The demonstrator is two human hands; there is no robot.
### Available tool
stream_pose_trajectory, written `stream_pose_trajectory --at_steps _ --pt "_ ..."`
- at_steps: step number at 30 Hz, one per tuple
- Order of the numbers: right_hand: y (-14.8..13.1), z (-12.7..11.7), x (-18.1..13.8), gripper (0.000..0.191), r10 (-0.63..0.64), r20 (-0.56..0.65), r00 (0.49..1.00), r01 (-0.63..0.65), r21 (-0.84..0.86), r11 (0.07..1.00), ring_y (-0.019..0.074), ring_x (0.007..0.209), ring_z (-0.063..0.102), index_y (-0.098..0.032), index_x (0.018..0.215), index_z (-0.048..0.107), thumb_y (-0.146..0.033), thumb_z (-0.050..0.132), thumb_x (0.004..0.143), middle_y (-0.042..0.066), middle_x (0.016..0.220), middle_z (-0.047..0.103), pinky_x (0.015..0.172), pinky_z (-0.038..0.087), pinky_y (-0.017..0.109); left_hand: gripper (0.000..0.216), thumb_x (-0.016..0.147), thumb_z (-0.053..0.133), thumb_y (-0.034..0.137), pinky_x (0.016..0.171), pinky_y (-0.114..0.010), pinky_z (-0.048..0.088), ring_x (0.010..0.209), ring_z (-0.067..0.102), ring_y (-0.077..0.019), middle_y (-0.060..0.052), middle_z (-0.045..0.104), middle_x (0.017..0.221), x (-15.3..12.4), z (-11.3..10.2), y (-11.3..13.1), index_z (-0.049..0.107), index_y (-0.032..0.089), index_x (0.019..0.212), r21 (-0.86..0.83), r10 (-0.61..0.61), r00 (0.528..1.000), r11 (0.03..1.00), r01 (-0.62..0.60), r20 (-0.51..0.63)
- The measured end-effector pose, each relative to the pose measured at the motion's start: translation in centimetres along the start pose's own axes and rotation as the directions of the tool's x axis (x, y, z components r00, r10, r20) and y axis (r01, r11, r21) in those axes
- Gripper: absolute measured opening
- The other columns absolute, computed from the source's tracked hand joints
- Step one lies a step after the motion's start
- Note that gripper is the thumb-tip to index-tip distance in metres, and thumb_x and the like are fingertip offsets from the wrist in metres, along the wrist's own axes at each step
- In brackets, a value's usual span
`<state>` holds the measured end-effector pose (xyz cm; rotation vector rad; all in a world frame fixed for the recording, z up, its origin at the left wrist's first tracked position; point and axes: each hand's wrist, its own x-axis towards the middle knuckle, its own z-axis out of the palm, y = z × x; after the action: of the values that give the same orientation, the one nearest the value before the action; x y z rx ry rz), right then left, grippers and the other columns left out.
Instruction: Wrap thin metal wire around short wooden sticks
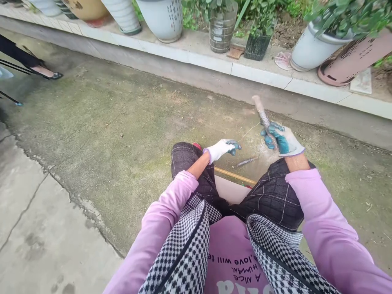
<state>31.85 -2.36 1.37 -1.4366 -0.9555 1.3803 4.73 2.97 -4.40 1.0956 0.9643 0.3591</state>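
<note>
My right hand [284, 139], in a white glove with a teal coating, is closed round a short stick [261, 111] held tilted. Thin wire or thread is wound about its middle, and its pale upper end is bare. My left hand [225, 149], gloved alike, pinches a thin strand [248, 131], whether wire or thread I cannot tell. The strand runs taut between the hand and the stick. On the ground between my knees lies a smaller wound rod [246, 161], apart from both hands.
A wooden bar [235, 175] and a pale surface [231, 190] show between my legs. Ahead runs a low tiled ledge [211, 63] with potted plants, among them a white pot [162, 18]. At the far left is another person's foot [45, 72].
</note>
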Motion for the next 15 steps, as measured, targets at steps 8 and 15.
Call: stream_pose_trajectory --at_steps 8,15 --pt "-4.2 -2.9 2.4 0.039 -0.133 -0.339 0.931 0.205 0.187 0.961 0.0129 0.056 0.049 -0.028 0.103 0.07 -0.045 0.094 0.077 0.001 0.083 0.074 0.046 0.034 0.027 0.019 0.088 0.075 0.003 0.074 -0.029 0.043 0.064 0.051 -0.0146 0.003 0.062 0.064 4.3 -5.7 15.7 0.083 0.019 0.081 0.688 0.347 0.937 0.673 -0.271 0.03" --pt "-8.2 -1.3 3.8 0.034 -0.129 -0.467 0.875 0.249 0.206 0.946 0.013 0.055 0.051 -0.029 0.102 0.064 -0.038 0.091 0.082 0.001 0.082 0.077 0.043 0.037 0.024 0.025 0.092 0.074 0.009 0.079 -0.031 0.044 0.067 0.05 -0.0168 0.001 0.064 0.068 3.6 -0.2 13.1 0.078 0.022 0.072 0.701 0.297 0.918 0.595 -0.394 0.265"
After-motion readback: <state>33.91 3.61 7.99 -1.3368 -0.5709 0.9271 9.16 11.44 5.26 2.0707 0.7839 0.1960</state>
